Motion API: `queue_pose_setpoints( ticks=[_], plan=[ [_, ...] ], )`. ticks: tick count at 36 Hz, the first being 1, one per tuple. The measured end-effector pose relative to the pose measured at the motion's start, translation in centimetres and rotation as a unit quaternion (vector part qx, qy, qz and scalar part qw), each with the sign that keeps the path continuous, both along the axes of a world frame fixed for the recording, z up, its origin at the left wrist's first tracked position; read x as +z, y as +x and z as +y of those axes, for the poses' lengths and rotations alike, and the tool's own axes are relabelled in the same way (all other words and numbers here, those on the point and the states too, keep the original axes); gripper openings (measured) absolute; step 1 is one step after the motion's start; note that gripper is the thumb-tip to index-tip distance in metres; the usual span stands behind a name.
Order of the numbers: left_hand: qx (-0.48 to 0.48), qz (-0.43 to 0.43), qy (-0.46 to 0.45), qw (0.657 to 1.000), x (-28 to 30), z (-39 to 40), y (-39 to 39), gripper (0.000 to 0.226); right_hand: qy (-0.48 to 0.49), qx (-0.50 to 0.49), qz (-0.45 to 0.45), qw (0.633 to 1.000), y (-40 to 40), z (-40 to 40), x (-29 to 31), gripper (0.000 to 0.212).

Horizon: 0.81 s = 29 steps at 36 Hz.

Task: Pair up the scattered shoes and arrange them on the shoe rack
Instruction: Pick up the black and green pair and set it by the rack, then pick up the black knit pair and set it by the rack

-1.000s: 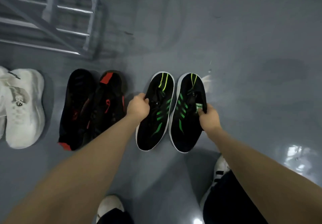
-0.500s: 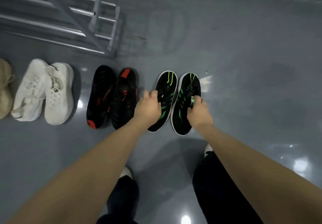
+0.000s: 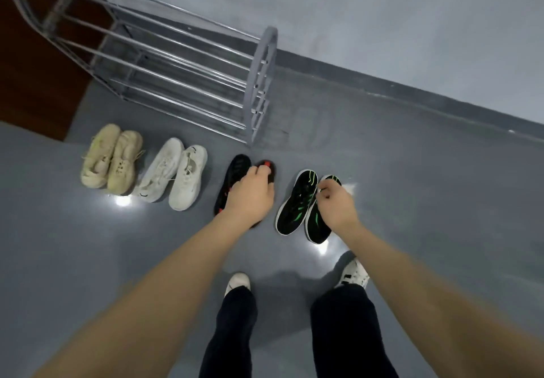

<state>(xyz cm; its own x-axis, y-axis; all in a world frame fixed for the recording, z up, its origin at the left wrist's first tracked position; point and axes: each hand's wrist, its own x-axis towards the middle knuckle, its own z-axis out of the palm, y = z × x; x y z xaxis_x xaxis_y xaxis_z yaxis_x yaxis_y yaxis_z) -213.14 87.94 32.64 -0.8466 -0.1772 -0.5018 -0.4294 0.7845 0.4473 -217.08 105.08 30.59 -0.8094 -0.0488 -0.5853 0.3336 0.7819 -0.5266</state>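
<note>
Now four pairs stand in a row across mid-frame, below the shoe rack (image 3: 176, 62) at upper left. Right hand (image 3: 337, 205), fingers curled, seems to pinch the black-and-green pair (image 3: 297, 204). Left hand (image 3: 250, 195) covers the black-and-red pair (image 3: 235, 171); its grip cannot be told. Further left: white pair (image 3: 176, 171), beige pair (image 3: 110, 157).

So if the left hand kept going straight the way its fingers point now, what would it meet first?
The left hand is already over the black-and-red shoes; those come first, though contact is unclear. Beyond them lie bare floor and the shoe rack.
</note>
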Motion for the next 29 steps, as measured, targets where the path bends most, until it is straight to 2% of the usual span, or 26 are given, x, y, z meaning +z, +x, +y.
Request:
queue_pose_setpoints(
  ticks=[5,12,19,23,29],
  plan=[
    [0.058,0.009,0.064,0.996,6.8,-3.2,3.2,0.032,-0.033,0.004,-0.001,0.999,2.0,-4.5,6.7,0.027],
    [0.144,0.043,0.072,0.986,14.3,-8.2,6.7,0.026,-0.1,0.046,0.015,0.994,3.9,-9.8,14.0,0.02],
    [0.285,0.054,0.092,0.953,19.7,-11.0,11.1,0.021,-0.137,0.138,-0.015,0.981,5.1,-13.7,18.7,0.027],
    [0.347,0.056,0.085,0.932,21.9,-11.0,14.2,0.02,-0.145,0.213,-0.019,0.966,6.3,-15.4,21.1,0.022],
    [0.458,0.08,0.083,0.881,24.2,-10.1,18.8,0.024,-0.148,0.334,-0.034,0.93,9.0,-16.9,23.2,0.019]
  ],
)
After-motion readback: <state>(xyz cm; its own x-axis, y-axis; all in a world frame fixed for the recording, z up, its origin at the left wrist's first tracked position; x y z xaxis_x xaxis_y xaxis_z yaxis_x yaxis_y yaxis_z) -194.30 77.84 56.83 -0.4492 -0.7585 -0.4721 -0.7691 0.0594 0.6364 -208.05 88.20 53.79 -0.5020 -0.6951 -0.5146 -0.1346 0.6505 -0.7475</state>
